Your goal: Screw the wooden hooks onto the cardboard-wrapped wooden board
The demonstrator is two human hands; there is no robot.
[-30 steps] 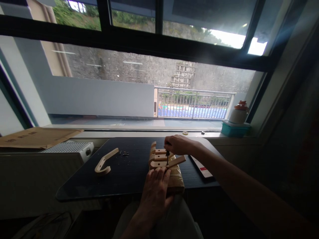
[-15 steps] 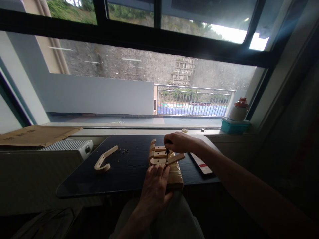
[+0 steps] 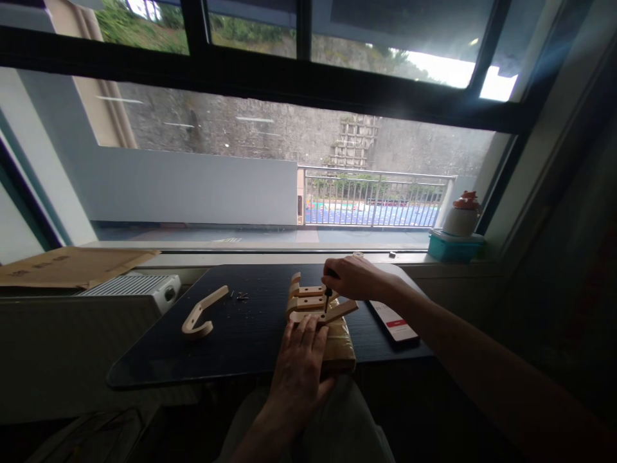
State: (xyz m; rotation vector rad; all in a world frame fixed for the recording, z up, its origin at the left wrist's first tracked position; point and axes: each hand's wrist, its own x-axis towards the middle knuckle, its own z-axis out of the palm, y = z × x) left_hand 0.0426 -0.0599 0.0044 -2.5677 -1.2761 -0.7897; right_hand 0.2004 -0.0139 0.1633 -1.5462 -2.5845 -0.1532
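My right hand (image 3: 351, 276) is closed around a small dark screwdriver (image 3: 328, 293), held upright with its tip down at the nearest wooden hook (image 3: 343, 311). My left hand (image 3: 299, 360) grips that hook, its fingers bent over the near side and its thumb low by a tape-wrapped brown block (image 3: 343, 347). Further wooden hooks (image 3: 308, 301) with dark holes lie in a row across the same block, their curved ends to the left. The screw under the tip is too small to make out. A loose wooden hook (image 3: 212, 298) lies apart at the left.
Several small screws (image 3: 241, 296) and crumbs lie on the dark table (image 3: 193, 360). A phone (image 3: 396, 323) with a lit screen rests to the right. Brown cardboard (image 3: 72, 267) lies over the radiator (image 3: 154, 289). A teal box (image 3: 456, 247) bears a bottle (image 3: 460, 220) on the sill.
My right hand and the screwdriver have shifted slightly right, and the handle has turned in my fingers. My left hand stays in place. More of the phone now shows.
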